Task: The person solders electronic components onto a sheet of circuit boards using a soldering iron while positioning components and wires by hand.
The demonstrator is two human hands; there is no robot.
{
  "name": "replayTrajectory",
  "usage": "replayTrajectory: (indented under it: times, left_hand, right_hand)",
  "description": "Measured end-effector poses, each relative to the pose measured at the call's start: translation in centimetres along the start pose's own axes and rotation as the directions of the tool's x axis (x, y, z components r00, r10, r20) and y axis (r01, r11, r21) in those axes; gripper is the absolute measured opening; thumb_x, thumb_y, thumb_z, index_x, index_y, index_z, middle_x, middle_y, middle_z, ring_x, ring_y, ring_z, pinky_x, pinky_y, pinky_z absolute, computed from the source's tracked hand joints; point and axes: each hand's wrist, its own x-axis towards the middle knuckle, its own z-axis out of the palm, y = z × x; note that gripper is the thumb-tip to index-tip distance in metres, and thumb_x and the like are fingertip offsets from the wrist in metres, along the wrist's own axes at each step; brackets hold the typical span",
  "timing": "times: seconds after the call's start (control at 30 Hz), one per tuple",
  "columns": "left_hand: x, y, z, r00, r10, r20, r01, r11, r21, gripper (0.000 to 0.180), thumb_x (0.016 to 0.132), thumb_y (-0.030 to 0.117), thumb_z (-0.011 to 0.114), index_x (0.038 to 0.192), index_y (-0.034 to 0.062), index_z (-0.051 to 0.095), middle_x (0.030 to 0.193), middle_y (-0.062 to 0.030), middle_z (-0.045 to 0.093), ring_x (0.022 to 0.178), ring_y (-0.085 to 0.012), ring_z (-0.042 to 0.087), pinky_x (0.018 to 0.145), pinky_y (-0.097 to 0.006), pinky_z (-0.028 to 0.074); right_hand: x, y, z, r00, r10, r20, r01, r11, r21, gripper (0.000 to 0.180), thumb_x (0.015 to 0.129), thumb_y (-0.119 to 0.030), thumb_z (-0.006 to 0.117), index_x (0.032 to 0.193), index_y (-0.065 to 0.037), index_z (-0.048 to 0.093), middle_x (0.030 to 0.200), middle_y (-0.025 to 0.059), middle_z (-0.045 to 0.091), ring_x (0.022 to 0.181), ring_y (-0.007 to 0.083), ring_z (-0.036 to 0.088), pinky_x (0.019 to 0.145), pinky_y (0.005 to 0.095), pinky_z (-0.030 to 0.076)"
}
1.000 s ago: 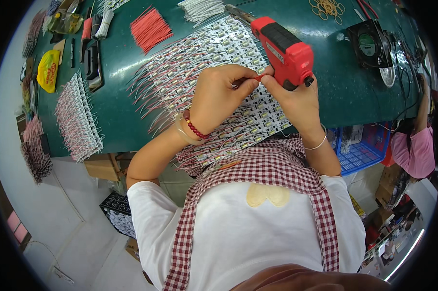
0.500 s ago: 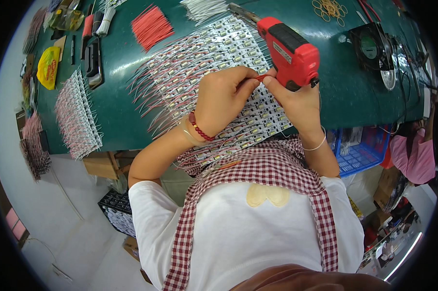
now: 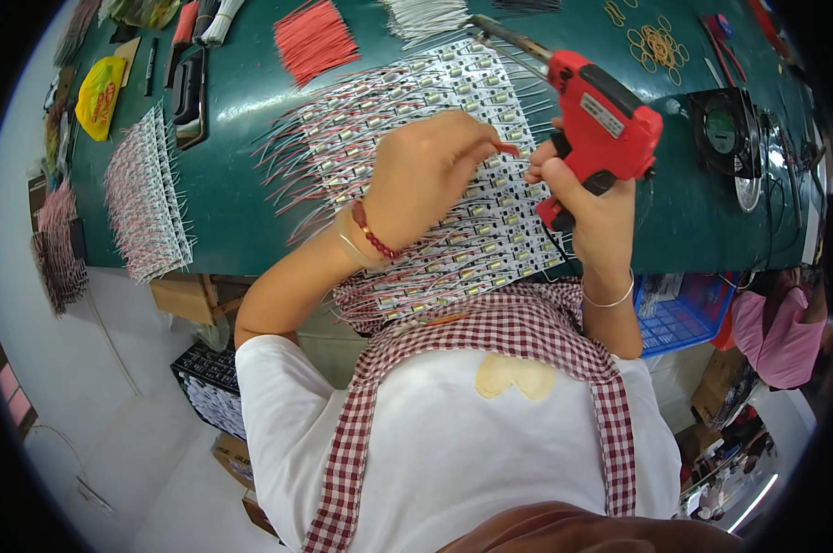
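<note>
A red and black soldering gun (image 3: 610, 120) is in my right hand (image 3: 596, 212), its metal tip pointing up and left over the far edge of a circuit board panel. My left hand (image 3: 430, 166) is closed, with a small bunch of red wires (image 3: 506, 147) sticking out from its pinched fingertips. Both hands hover above the white circuit board panel (image 3: 513, 226), which carries rows of small boards with red and white wires trailing to the left. The two hands are apart. Part of the panel is hidden beneath my left hand and forearm.
On the green table (image 3: 241, 184) lie loose red wires (image 3: 315, 41), white wires (image 3: 426, 17) and rubber bands (image 3: 658, 46). A black fan (image 3: 725, 134) stands at right. Leftward are another wired panel stack (image 3: 146, 194) and a yellow bag (image 3: 99, 97). A blue crate (image 3: 684, 313) sits below the table edge.
My right hand has moved right with the soldering gun, parting from my left hand; their fingertips met at the red wires before. My left hand still pinches the wires. The view has shifted slightly.
</note>
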Motion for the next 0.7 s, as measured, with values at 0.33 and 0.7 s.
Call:
replayTrajectory:
  times: [0.33,0.7]
  left_hand:
    - [5.4,-9.9,-4.6,0.916,0.399,0.040,-0.359,0.771,0.526,0.016,0.076,0.002,0.063,0.090,0.0076,0.066,0.077,-0.0060,0.054,0.070,-0.0226,0.057,0.059,-0.031,0.047]
    - [6.1,-11.3,-4.5,0.832,0.497,0.248,-0.551,0.683,0.480,0.018,0.074,0.008,0.062,0.092,0.0068,0.065,0.081,-0.0063,0.050,0.078,-0.0217,0.054,0.066,-0.031,0.049]
  right_hand:
    - [1.9,-0.4,-1.1,0.996,0.087,-0.037,-0.089,0.995,-0.051,0.027,0.087,-0.025,0.067,0.085,0.002,0.061,0.066,0.0059,0.062,0.055,0.0115,0.060,0.052,0.0228,0.048]
    - [1.7,0.8,-0.2,0.986,0.161,-0.041,-0.164,0.982,-0.093,0.021,0.084,-0.020,0.070,0.080,-0.002,0.059,0.055,-0.0007,0.055,0.043,0.0055,0.051,0.039,0.0198,0.039]
